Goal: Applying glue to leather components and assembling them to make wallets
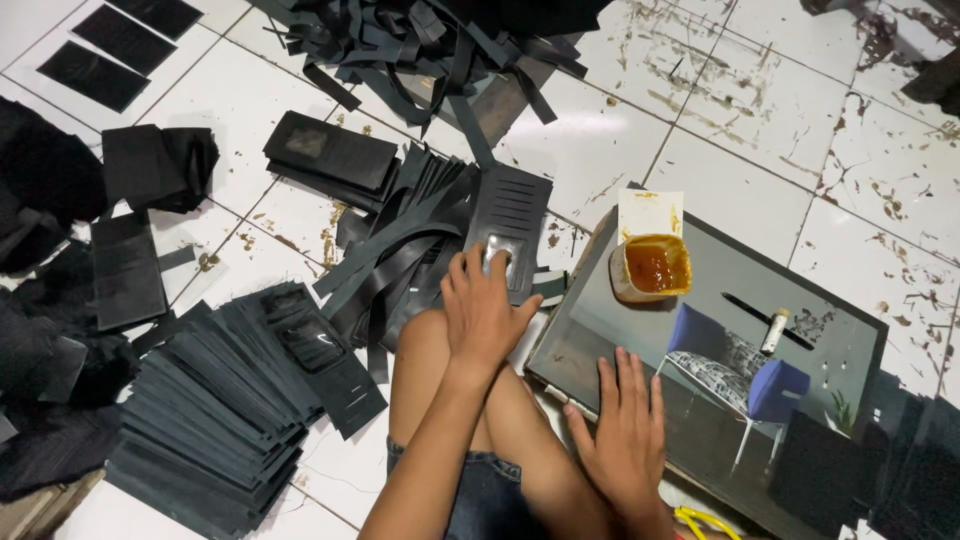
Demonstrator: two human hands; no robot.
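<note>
My left hand (483,312) reaches forward over my knee and presses its fingers on a black leather panel (508,222) with slots and a small clear window, lying on the tiled floor. My right hand (622,432) rests flat, fingers spread, on the near edge of a glossy board (800,300) printed with a blue chair picture. On that board stands an open tub of amber glue (652,266), with a small brush (775,330) lying beside it.
A fanned stack of black leather panels (230,400) lies at the left. Loose black strips (390,260) lie beside the panel, and a tangled heap of strips (430,40) sits at the top. More black pieces (330,152) and dark fabric (40,180) lie about the stained white tiles.
</note>
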